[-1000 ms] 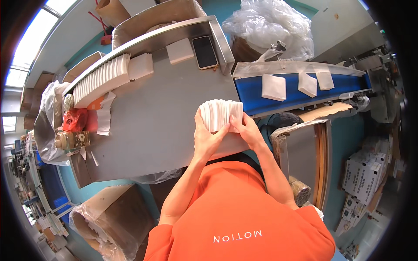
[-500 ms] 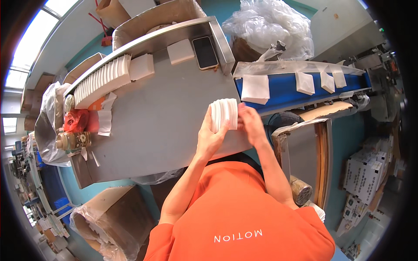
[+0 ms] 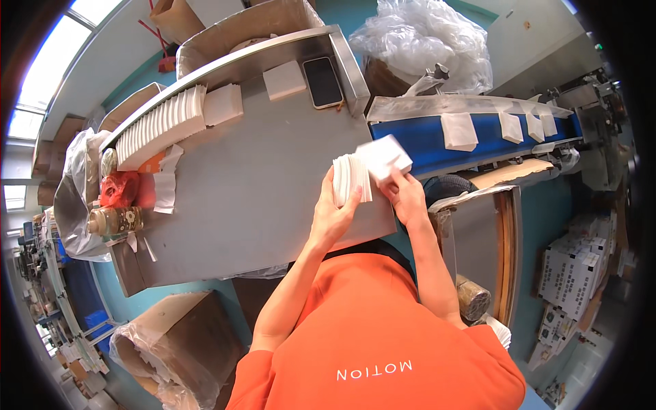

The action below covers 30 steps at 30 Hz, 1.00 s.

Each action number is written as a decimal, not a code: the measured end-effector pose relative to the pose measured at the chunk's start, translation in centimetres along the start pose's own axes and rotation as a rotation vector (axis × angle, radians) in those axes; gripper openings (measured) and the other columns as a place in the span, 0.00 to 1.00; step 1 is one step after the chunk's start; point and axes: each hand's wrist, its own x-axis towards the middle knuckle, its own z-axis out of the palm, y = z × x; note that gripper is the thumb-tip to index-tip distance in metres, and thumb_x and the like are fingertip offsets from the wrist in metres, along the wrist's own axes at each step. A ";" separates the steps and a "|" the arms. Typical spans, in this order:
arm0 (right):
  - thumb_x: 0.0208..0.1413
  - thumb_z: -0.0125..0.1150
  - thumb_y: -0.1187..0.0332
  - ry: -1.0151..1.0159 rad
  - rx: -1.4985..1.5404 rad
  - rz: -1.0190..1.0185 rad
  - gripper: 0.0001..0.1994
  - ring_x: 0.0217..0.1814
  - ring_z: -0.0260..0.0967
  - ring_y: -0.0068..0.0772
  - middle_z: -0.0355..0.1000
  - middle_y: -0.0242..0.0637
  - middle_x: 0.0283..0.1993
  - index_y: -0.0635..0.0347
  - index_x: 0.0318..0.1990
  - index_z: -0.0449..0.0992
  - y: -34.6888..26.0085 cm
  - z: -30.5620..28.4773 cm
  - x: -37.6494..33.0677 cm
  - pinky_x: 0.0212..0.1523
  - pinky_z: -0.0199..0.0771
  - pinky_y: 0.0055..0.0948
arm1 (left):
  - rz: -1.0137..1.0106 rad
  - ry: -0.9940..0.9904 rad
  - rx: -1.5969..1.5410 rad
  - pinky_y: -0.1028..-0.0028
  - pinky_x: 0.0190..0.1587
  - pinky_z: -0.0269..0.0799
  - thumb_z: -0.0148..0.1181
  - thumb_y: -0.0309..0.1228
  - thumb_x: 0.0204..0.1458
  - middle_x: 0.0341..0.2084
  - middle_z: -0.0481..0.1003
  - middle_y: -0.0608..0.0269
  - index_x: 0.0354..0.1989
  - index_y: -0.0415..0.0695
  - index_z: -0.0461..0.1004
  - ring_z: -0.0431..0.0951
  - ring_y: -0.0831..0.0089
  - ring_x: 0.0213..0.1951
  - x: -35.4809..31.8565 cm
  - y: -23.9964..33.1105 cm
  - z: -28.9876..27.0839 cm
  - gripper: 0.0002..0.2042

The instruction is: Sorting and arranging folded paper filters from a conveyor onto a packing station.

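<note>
My left hand (image 3: pixel 333 212) is wrapped round a thick stack of folded white tissues (image 3: pixel 350 179), standing on edge above the table's right side. Its thumb presses on the near side. Just right of it, my right hand (image 3: pixel 404 198) grips a small bundle of folded white tissues (image 3: pixel 384 157), slightly blurred, at the near end of the blue conveyor belt (image 3: pixel 424 152). The bundle overlaps the stack's edge in view, and I cannot tell whether it touches the belt. Farther along the belt lies a white tissue bundle (image 3: pixel 459 132), with several more beyond it.
On the grey metal table (image 3: pixel 239 184), a long row of white tissues (image 3: pixel 164 126) lines the raised back edge. A phone (image 3: pixel 322 82) lies in the far right corner. A red plastic bag (image 3: pixel 120 190) and a jar (image 3: pixel 116 221) stand at left. A cardboard box (image 3: pixel 181 335) sits below.
My right hand has come away from the stack's right side and now holds a bundle at the belt's near end. The bundles on the belt have shifted right, away from me.
</note>
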 end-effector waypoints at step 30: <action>0.64 0.57 0.63 0.035 -0.080 -0.075 0.09 0.34 0.75 0.25 0.76 0.32 0.34 0.59 0.41 0.73 4.9 -0.7 -4.5 0.35 0.74 0.24 | 0.117 -0.179 0.633 0.59 0.68 0.52 0.63 0.41 0.54 0.67 0.56 0.46 0.60 0.43 0.68 0.51 0.53 0.70 -0.2 -1.2 -3.6 0.26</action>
